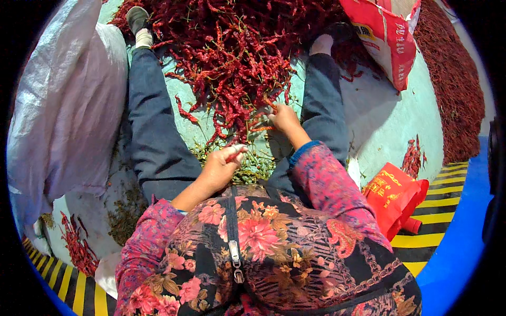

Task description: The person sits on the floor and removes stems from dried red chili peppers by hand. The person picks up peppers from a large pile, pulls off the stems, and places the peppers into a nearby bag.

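Observation:
A large heap of dried red chili peppers (237, 59) spreads between my outstretched legs. My left hand (223, 166), with white covering on its fingertips, is closed around a red chili pepper at the near edge of the heap. To the right and a little farther off, my right hand (284, 118) has its fingers at an orange-red chili pepper (270, 103); its grip is partly hidden. Green stems and bits of stalk (255, 164) lie in a pile between my thighs, just beyond my lap.
A big white woven sack (71, 106) stands on the left. At the upper right is a red and white printed sack (389, 43), with more chilies (450, 87) beyond. A red bag (391, 193) lies by my right side. Small chili piles lie at left (79, 245) and right (412, 158).

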{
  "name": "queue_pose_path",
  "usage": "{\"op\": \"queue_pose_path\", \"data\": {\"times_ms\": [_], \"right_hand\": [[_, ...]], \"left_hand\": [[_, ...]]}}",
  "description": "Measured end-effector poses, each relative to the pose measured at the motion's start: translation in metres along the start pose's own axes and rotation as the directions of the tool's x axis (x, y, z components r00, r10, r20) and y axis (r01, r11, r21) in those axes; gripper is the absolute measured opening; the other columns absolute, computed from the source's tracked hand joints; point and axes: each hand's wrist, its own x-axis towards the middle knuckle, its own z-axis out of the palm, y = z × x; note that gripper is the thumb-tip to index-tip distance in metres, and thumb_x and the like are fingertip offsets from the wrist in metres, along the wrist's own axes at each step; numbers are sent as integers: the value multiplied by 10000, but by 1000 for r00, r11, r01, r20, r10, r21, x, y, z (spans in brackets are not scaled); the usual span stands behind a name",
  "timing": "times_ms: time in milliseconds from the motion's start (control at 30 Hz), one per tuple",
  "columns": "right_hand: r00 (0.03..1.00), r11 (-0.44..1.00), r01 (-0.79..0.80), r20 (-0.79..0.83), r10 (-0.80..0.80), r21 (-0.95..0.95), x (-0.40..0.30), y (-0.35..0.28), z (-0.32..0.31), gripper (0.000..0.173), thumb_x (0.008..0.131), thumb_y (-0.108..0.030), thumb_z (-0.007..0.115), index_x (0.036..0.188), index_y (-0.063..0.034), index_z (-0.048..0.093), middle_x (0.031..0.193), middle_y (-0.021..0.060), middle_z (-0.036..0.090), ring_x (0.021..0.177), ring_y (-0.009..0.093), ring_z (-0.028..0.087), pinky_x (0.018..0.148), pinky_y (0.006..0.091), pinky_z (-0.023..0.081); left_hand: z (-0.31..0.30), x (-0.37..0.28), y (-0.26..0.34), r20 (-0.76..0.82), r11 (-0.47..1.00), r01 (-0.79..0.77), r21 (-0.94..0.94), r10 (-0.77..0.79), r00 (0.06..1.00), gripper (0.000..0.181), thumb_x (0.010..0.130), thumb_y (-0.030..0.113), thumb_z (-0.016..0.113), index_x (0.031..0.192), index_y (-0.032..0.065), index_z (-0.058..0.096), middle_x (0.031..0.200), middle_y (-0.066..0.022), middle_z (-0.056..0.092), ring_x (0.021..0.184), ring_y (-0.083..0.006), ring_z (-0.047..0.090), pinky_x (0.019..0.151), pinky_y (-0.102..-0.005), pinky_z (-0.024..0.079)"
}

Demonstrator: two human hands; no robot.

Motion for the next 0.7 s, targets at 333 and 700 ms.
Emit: {"op": "queue_pose_path", "data": {"times_ms": [333,700], "right_hand": [[988,925,154,-71,-138,348,-123,-47,-66,234,697,-240,631,790,-42,547,638,129,564,592,260,573,540,339,437],[816,823,560,-231,-529,94,-126,-100,-106,217,708,-189,621,804,-73,464,641,149,535,599,338,543,492,402,423]], "left_hand": [[4,8,28,-154,872,-416,260,463,873,204,767,44,534,964,-2,551,852,-145,553,752,-246,550,656,-299,429],[-21,9,-13,-194,995,-29,-97,9,981,165,820,145,505,724,11,497,590,20,437,551,-76,392,499,-243,346]]}}
